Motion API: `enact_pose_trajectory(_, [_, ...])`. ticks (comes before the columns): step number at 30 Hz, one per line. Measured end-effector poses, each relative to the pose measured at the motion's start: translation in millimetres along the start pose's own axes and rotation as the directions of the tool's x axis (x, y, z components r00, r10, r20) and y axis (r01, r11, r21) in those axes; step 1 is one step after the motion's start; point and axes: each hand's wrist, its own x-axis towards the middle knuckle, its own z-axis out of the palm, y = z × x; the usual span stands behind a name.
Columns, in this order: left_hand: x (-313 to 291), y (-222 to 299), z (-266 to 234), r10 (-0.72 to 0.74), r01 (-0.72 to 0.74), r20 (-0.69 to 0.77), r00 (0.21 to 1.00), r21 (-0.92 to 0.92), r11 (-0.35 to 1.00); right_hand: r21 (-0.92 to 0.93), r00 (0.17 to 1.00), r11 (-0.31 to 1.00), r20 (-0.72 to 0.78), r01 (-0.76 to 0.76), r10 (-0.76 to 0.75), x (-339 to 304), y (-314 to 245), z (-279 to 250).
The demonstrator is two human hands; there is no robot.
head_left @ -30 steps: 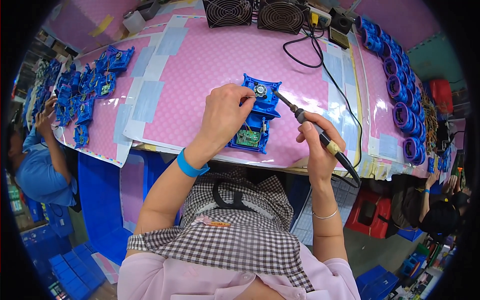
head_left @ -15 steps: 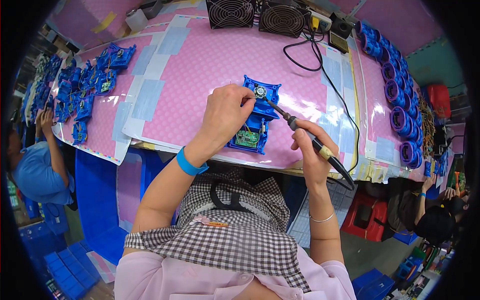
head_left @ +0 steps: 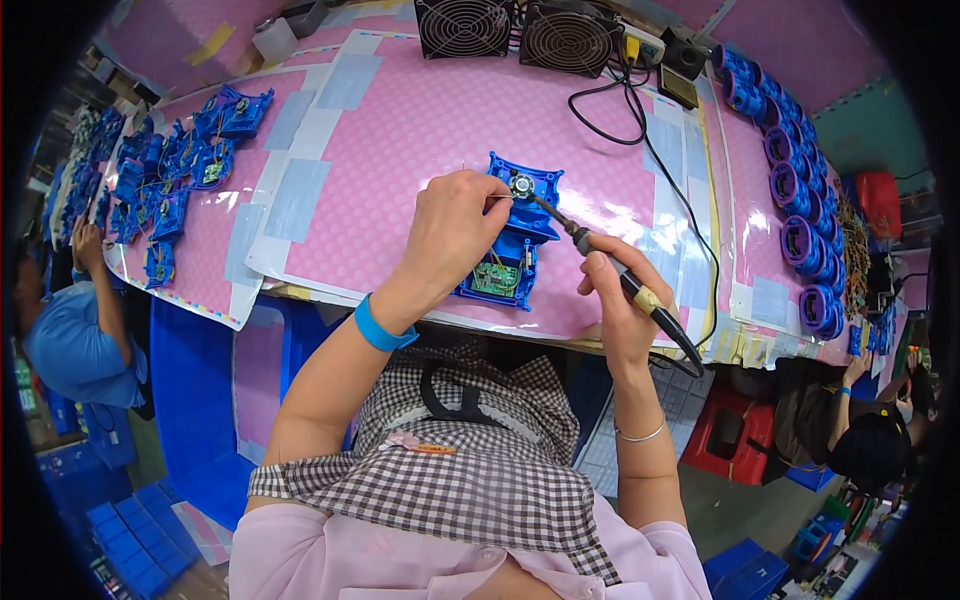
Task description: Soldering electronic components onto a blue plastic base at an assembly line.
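Observation:
A blue plastic housing (head_left: 543,222) lies in two joined parts before me. Its far part holds a small round speaker (head_left: 521,186), its near part a green circuit board (head_left: 495,280) with thin leads. My right hand (head_left: 628,300) grips a soldering iron (head_left: 640,291) like a pen, its tip at the speaker's lower right edge. From the left, my left hand (head_left: 452,222) pinches a thin wire (head_left: 505,196) between thumb and forefinger, its end beside the speaker. I cannot tell whether it is solder or a lead. The curled hand covers part of the housing's left side.
Two black fans (head_left: 567,40) stand at the back, beside a soldering iron stand (head_left: 678,85). The iron's black cord (head_left: 690,200) runs down the right side. Blue housings (head_left: 215,160) pile up at left; purple-rimmed round parts (head_left: 790,190) line the right. Other people work at both sides.
Both hands stay almost in place. The right hand and soldering iron have shifted very slightly left, the tip still at the speaker's edge.

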Motion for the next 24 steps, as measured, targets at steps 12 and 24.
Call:
enact_pose_trajectory(12, [0.5, 0.9, 0.9, 0.015, -0.015, 0.015, 1.0, -0.013, 1.0, 0.002, 0.99, 0.992, -0.055, 0.13, -0.13, -16.9, -0.1, -33.0])
enact_pose_trajectory(24, [-18.2, -5.4, -50.3, -0.099, 0.074, -0.189, 0.977, -0.134, 0.988, -0.414, 0.896, 0.861, 0.434, 0.296, -0.1, -10.7, -8.9, 11.5])
